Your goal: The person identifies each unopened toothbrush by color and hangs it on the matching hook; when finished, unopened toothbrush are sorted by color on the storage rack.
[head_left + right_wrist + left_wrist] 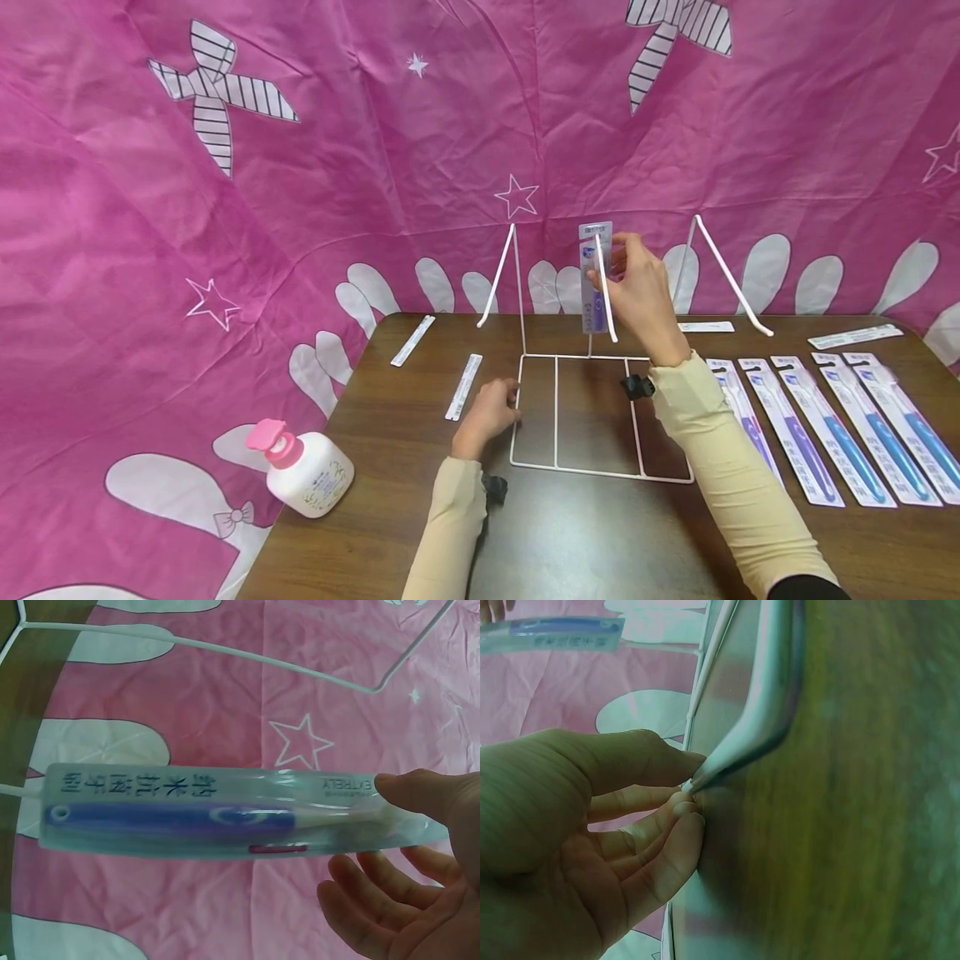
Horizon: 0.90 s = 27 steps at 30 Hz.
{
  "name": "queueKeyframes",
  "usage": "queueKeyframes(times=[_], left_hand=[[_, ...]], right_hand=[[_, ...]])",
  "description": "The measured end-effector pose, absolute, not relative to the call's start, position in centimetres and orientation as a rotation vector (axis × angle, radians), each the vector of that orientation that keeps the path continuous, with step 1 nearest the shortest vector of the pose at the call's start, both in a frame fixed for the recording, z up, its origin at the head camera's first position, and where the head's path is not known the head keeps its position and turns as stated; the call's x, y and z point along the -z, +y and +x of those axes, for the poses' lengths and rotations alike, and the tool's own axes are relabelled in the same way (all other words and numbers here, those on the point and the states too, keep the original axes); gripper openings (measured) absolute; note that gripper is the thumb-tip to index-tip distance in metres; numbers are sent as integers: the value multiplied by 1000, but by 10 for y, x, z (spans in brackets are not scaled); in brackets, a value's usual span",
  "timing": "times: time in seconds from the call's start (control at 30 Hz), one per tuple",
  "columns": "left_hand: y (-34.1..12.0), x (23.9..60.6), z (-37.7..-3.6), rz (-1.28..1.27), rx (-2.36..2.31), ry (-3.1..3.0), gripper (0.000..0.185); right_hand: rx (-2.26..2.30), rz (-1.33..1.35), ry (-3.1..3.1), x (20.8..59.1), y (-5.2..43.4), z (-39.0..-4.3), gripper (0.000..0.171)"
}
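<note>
Two hands work: right hand (637,292) pinches a toothbrush pack (595,279) aloft, left hand (489,414) grips the wire rack (557,417).

Packs (825,433) right of rack (592,417); bottle (307,471) left.

One wire rack (592,417), one lotion bottle (307,471), six packaged toothbrushes (802,433).

Bare table (570,542) near front; wire rack (592,417) blocks centre; toothbrush packs (832,433) crowd right
</note>
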<state>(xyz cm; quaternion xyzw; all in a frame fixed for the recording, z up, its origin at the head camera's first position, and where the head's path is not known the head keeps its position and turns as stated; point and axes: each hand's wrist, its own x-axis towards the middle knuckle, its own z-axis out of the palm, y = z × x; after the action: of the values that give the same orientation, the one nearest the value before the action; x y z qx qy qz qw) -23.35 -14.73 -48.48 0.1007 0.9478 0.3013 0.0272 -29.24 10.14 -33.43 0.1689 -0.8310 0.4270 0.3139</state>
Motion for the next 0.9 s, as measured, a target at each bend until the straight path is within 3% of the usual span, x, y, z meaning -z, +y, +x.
queueKeyframes(times=[0.43,0.9], left_hand=[[-148,483,-232,313,-930,2919,39],[-148,484,-234,314,-931,2904,42]], right_hand=[[-1096,402,-2335,369,122,-287,40],[-989,325,-2497,418,177,-273,32]])
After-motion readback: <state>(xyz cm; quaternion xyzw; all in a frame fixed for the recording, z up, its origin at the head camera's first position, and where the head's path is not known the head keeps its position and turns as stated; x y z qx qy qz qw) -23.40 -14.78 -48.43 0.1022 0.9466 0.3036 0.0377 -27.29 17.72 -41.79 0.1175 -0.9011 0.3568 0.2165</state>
